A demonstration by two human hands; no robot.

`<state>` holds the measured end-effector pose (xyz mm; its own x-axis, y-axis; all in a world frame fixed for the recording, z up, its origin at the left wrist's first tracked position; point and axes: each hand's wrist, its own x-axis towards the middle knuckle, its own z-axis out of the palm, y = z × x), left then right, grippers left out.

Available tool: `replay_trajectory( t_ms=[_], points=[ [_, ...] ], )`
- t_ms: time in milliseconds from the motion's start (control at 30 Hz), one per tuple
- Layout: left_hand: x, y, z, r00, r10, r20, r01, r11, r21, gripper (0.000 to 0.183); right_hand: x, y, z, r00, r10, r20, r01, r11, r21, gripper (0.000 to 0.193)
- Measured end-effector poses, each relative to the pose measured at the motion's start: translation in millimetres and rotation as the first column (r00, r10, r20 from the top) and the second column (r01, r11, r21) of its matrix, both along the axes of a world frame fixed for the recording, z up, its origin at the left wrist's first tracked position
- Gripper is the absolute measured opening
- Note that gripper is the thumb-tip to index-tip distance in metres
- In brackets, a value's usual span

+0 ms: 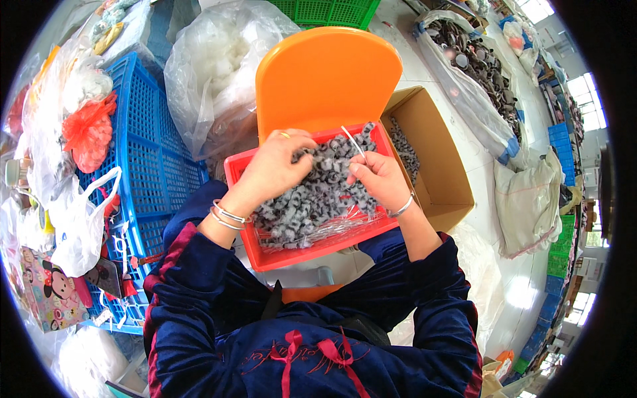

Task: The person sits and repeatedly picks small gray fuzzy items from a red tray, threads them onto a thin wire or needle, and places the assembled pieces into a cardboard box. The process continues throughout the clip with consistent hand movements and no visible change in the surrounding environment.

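Note:
My left hand point(282, 166) is over the left part of a red plastic bin point(260, 260), its fingers curled in. What lies between its thumb and fingers blends with the grey fuzz below, so I cannot make it out. My right hand point(383, 180) pinches a thin white stick point(352, 140), which slants up and left from the fingertips. Fluffy grey-and-black plush pieces point(292, 213) fill much of the bin. Several thin white sticks point(338, 227) lie along its near side.
The bin rests in front of an orange chair back point(328, 79). An open cardboard box point(446, 179) with more grey pieces stands right of it. Left are a blue crate point(149, 152) and a clear bag of white stuffing point(222, 66). A white sack point(527, 202) sits far right.

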<state>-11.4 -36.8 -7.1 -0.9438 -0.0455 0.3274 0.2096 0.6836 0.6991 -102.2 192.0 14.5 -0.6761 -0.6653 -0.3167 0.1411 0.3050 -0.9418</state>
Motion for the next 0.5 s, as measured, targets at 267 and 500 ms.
replay_trajectory(
  t_ms=[267,500],
  points=[
    [6.6,30.5,7.1,0.914,-0.256,0.316,0.109,0.903,0.416,0.018,11.8,-9.7,-1.5,0.999,0.006,-0.033,-0.012,0.985,-0.170,0.006],
    [11.6,29.1,16.6,0.899,-0.305,0.314,0.129,0.871,0.474,0.015,10.7,-7.2,3.3,0.999,0.053,-0.011,-0.054,0.986,-0.160,0.012]
  ],
)
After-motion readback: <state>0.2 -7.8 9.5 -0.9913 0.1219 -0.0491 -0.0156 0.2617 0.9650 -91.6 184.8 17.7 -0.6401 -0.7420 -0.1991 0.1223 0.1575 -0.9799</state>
